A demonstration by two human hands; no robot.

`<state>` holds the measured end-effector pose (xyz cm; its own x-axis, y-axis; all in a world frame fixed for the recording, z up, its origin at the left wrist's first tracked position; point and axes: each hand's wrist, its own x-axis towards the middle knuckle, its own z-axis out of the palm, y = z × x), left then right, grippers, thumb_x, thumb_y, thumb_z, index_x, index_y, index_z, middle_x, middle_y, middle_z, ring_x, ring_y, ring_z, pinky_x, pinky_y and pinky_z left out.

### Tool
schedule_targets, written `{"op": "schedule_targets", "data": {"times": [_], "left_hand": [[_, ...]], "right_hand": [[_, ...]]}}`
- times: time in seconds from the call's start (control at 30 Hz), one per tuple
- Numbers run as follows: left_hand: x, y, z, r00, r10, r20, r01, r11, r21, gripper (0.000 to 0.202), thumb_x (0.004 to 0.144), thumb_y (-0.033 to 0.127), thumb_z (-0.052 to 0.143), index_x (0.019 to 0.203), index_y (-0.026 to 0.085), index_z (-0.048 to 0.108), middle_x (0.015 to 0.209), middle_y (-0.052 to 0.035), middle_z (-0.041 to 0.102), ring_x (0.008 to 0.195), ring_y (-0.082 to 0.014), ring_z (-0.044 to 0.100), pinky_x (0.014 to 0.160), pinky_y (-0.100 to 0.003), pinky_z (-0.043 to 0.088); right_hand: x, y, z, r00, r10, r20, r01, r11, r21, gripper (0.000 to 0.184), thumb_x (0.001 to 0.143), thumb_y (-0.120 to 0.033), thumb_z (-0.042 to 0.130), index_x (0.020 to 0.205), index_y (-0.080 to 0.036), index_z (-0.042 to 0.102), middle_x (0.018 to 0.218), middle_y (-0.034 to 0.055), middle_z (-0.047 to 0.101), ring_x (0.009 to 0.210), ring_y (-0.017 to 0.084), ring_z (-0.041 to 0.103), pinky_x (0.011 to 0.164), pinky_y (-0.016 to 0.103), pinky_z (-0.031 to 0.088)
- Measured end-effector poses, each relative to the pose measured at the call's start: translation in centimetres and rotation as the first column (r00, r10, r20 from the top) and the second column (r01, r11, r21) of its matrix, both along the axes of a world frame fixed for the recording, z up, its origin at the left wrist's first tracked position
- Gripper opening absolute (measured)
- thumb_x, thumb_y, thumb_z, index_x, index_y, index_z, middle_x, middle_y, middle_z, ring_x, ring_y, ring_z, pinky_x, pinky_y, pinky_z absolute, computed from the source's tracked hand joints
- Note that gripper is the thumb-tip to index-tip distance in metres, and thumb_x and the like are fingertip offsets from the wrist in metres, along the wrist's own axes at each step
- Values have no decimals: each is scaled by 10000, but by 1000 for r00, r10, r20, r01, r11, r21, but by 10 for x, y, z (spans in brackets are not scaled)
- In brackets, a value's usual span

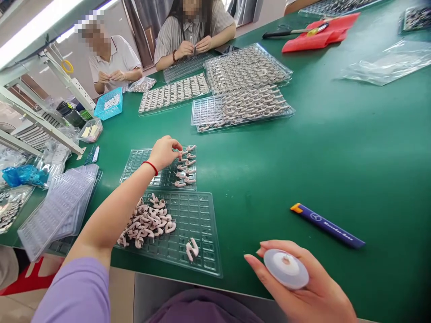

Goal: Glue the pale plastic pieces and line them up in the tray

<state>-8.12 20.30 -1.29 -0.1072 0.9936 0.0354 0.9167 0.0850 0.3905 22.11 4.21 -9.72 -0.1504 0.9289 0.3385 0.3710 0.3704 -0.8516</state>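
Note:
My left hand [165,154] reaches over the far clear plastic tray [144,154], its fingertips pinched at a pale pink hook-shaped piece in the right-hand columns. Similar pieces [190,171] lie in rows there; the fingers partly hide the one they touch. Nearer to me, another clear tray [198,211] carries a heap of loose pink hook-shaped pieces [151,220]. A couple of pieces [192,249] lie apart at its right. My right hand [313,282] is wrapped round a whitish bottle [286,269], its round end with a small tip facing up towards me.
A purple box cutter [326,225] lies right of the trays. Filled trays [245,67] stand at the back, before two seated people. Stacked empty trays [63,202] are at left, near a blue basket [109,104]. Red sheeting [319,36] and a clear bag [390,63] lie far right.

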Motion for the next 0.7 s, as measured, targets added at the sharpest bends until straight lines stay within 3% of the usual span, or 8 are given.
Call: {"op": "schedule_targets", "data": {"times": [0.1, 0.2, 0.27, 0.37, 0.47, 0.57, 0.7], "left_hand": [[19, -41, 18, 998, -61, 3, 61, 998, -29, 36, 782, 152, 740, 757, 160, 765, 838, -44, 707, 799, -186, 646, 761, -289, 469], [42, -99, 30, 957, -285, 58, 291, 943, -159, 106, 803, 165, 741, 700, 189, 746, 700, 8, 697, 702, -154, 635, 674, -255, 431], [54, -137, 30, 921, -384, 70, 389, 885, -255, 87, 793, 213, 772, 713, 198, 740, 688, 18, 686, 658, -145, 622, 616, -247, 412], [62, -178, 23, 906, -423, -27, 396, 867, -304, 134, 753, 290, 818, 833, 213, 744, 727, 9, 661, 691, -169, 631, 606, -254, 421], [63, -197, 15, 892, -451, -46, 410, 846, -339, 258, 767, 132, 776, 994, 242, 721, 872, 3, 670, 766, -161, 643, 650, -240, 443], [61, -201, 8, 895, -445, -16, 414, 845, -338, 336, 805, 1, 651, 1027, 247, 705, 954, 3, 663, 792, -133, 640, 678, -221, 453], [59, -203, 1, 896, -444, -20, 424, 867, -263, 126, 875, 132, 653, 958, 211, 706, 895, -6, 668, 802, -152, 641, 699, -239, 473]], "right_hand": [[0, -1, 1, 999, -21, -28, 21, 1000, -13, 208, 836, -415, 695, 916, -240, 616, 766, 13, 658, 588, 140, 629, 552, 229, 540], [1, -1, 0, 1000, -26, -16, 25, 999, -35, 219, 829, -430, 699, 913, -245, 619, 775, 12, 661, 602, 141, 630, 554, 233, 530], [1, -2, 0, 1000, -24, -8, 23, 998, -58, 235, 826, -446, 699, 915, -244, 619, 793, 16, 668, 617, 145, 635, 552, 235, 524], [2, -3, -1, 1000, -25, -17, 23, 996, -86, 245, 822, -454, 700, 919, -244, 618, 801, 17, 673, 630, 147, 637, 559, 239, 520], [2, -5, -3, 999, -48, -8, 47, 994, -103, 279, 804, -488, 706, 910, -245, 619, 800, 14, 676, 630, 146, 635, 567, 243, 517], [3, -6, -5, 997, -70, 20, 72, 990, -121, 312, 789, -520, 706, 911, -245, 623, 818, 17, 685, 632, 147, 638, 577, 251, 510], [2, -6, -5, 997, -73, 30, 77, 989, -128, 339, 781, -546, 702, 909, -243, 621, 801, 17, 687, 621, 154, 639, 574, 264, 507]]}}
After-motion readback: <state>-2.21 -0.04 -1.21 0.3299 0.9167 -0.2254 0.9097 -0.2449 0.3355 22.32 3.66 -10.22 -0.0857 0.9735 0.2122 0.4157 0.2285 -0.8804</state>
